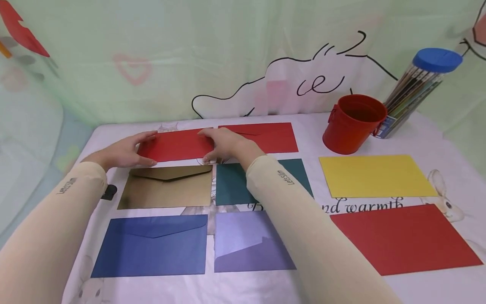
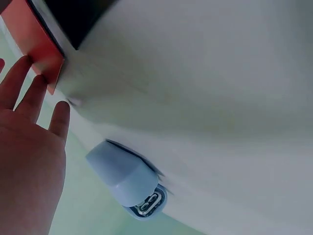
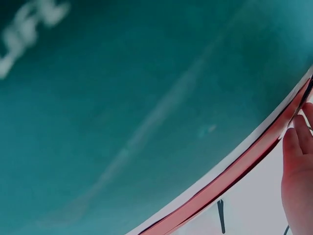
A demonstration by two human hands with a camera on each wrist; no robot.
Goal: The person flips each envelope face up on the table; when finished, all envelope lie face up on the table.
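Observation:
A red envelope [image 1: 176,145] lies flat in the back row on the left, between both hands. My left hand [image 1: 123,150] touches its left end, thumb and fingers spread along the edge; in the left wrist view the fingers look straight. My right hand [image 1: 228,145] is at its right end, fingertips on the envelope and thumb near its lower corner. Another red envelope [image 1: 277,137] lies just right of that hand, flap side up. Below are a gold-brown envelope [image 1: 171,190] and a dark teal envelope [image 1: 296,171], the latter partly hidden by the right forearm.
Nearer me lie a blue envelope [image 1: 152,251] and a lilac envelope [image 1: 243,236]. To the right are a yellow envelope [image 1: 376,175] and a larger red envelope [image 1: 406,240]. A red bucket [image 1: 343,131] and a blue-lidded tube [image 1: 414,93] stand behind. A pale blue clip [image 2: 127,174] sits on the table edge.

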